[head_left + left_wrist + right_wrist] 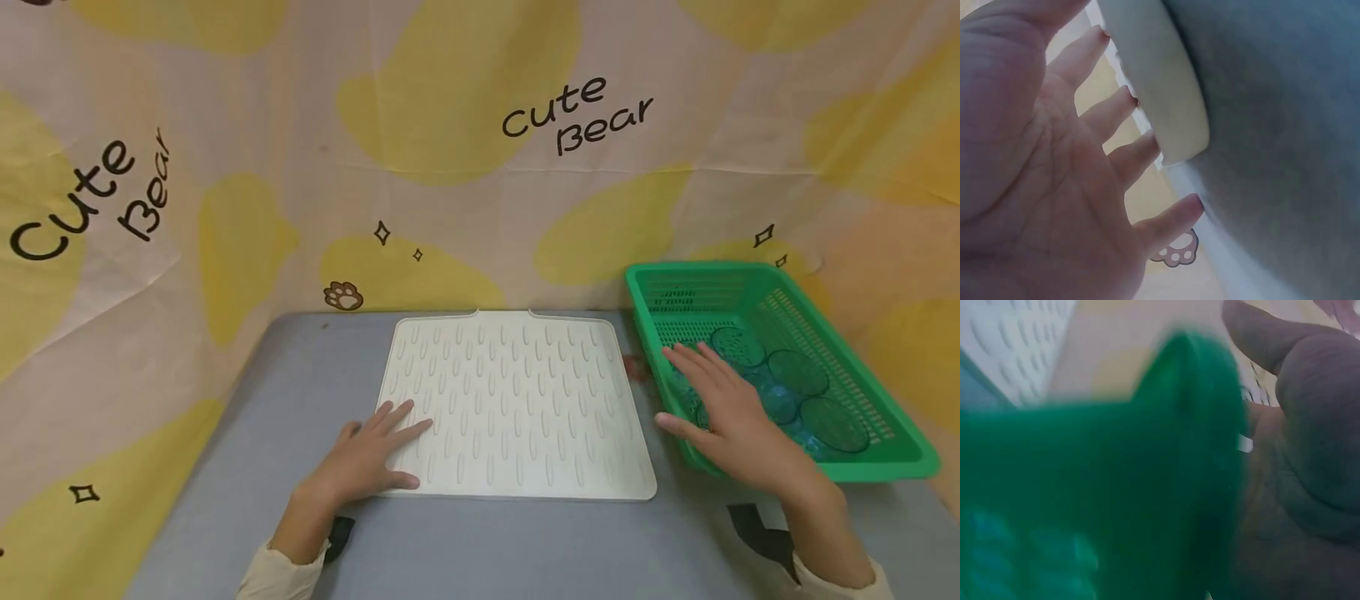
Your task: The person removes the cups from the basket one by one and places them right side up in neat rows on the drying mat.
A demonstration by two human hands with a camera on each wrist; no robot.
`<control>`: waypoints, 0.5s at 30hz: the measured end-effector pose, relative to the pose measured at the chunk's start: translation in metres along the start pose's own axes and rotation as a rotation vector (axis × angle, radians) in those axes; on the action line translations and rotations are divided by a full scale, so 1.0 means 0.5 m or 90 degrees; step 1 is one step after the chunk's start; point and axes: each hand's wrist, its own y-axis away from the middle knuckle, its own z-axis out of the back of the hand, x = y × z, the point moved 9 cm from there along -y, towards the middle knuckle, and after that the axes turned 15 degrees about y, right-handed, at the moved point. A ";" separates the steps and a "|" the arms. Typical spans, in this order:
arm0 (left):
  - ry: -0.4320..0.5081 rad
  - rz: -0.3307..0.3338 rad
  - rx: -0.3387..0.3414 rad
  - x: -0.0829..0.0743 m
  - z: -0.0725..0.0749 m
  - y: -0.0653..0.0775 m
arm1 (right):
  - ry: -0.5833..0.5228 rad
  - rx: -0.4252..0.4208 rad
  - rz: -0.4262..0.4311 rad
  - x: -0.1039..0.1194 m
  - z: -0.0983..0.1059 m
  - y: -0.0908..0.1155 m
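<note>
A white ribbed drying mat lies flat on the table. My left hand is at its lower left edge, fingers spread and straight, the fingertips on or just over the mat. In the left wrist view the palm of that hand shows beside the mat's edge. Over the left rim of a green basket is my right hand, fingers extended, holding nothing. Several clear blue-green glasses are inside the basket. The right wrist view shows the basket wall blurred beside the hand.
A grey-blue table carries the mat and basket. Behind it hangs a cream and yellow curtain printed with lettering. A small reddish patch shows between mat and basket. Dark wrist straps sit at both wrists.
</note>
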 end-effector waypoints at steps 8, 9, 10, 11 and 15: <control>-0.003 -0.004 -0.003 0.004 -0.004 0.008 | 0.034 0.071 -0.069 -0.094 0.027 0.026; -0.005 -0.006 -0.004 0.004 -0.004 0.007 | 0.043 0.080 -0.071 -0.101 0.025 0.029; -0.006 -0.007 -0.005 0.004 -0.004 0.007 | 0.051 0.085 -0.071 -0.105 0.024 0.031; -0.006 -0.008 -0.005 0.004 -0.004 0.006 | 0.057 0.096 -0.070 -0.109 0.021 0.034; -0.010 -0.008 -0.003 0.006 -0.005 0.003 | 0.084 0.124 -0.071 -0.117 0.008 0.039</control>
